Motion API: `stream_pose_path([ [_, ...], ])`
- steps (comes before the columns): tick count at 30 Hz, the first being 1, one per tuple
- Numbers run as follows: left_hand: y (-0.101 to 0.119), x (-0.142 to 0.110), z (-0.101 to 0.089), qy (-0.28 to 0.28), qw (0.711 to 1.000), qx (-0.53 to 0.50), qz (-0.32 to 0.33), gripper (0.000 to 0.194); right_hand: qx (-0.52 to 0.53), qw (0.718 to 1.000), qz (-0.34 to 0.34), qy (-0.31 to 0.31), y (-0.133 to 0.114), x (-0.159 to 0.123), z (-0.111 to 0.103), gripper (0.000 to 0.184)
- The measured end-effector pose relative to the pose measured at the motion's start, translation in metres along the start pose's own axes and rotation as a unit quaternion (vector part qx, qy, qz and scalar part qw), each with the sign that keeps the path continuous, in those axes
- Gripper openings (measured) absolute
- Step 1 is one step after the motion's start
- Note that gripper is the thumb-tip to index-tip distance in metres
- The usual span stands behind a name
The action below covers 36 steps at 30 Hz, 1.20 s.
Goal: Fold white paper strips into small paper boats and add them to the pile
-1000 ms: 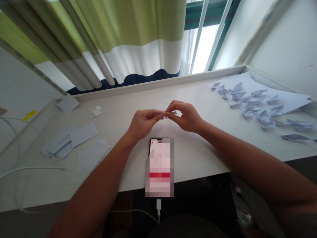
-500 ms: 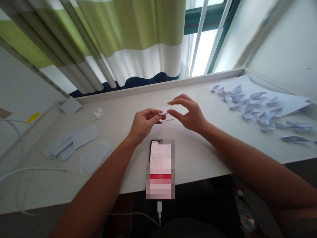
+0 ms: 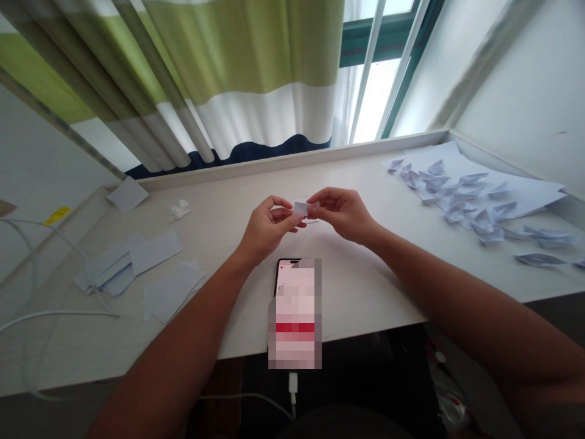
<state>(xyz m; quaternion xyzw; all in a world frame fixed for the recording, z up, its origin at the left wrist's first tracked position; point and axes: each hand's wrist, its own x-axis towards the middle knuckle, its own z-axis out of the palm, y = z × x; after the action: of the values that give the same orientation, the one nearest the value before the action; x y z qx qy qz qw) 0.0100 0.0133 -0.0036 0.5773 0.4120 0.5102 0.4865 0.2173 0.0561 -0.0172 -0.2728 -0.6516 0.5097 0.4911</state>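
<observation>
Holds a small piece of white paper between both hands, just above the middle of the surface. Pinches it from the left with the left hand, thumb in front, other fingers loosely curled behind. Grips its right edge with the right hand, thumb and forefinger close together around the paper. Looks partly folded at most: flat-faced toward the near side, without the pointed shape of the finished-looking pieces; exact creases too small to tell.

Judging by the far right, seems well along. Shows there a loose cluster of folded paper pieces, many on or beside large white sheets, a few more toward the near right. Appears to leave this one piece unfinished in the hands, plus probable unused stock on the left: overlapping flat papers, more loose sheets nearer, and a single square sheet at the far left. Includes also a crumpled white scrap near that sheet, and a phone at the near edge.
</observation>
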Motion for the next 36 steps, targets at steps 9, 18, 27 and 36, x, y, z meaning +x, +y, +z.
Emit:
stream_pose_path([
  [9, 0.003, -0.005, 0.003, 0.031, 0.999, 0.015, 0.015, 0.045, -0.005, 1.0, -0.018, 0.024, 0.0, -0.003, 0.006, 0.048],
  [18, 0.008, -0.005, 0.005, 0.038, 0.999, 0.0, -0.011, 0.042, -0.163, 0.974, -0.142, 0.064, -0.009, -0.008, 0.008, 0.03],
  [27, 0.006, -0.005, 0.003, -0.001, 1.0, 0.01, -0.005, 0.044, -0.252, 0.948, -0.192, 0.023, -0.007, -0.007, 0.002, 0.017],
  [36, 0.003, -0.006, 0.005, -0.015, 0.997, 0.078, 0.017, 0.039, -0.302, 0.93, -0.209, 0.007, -0.012, -0.007, 0.0, 0.007],
])
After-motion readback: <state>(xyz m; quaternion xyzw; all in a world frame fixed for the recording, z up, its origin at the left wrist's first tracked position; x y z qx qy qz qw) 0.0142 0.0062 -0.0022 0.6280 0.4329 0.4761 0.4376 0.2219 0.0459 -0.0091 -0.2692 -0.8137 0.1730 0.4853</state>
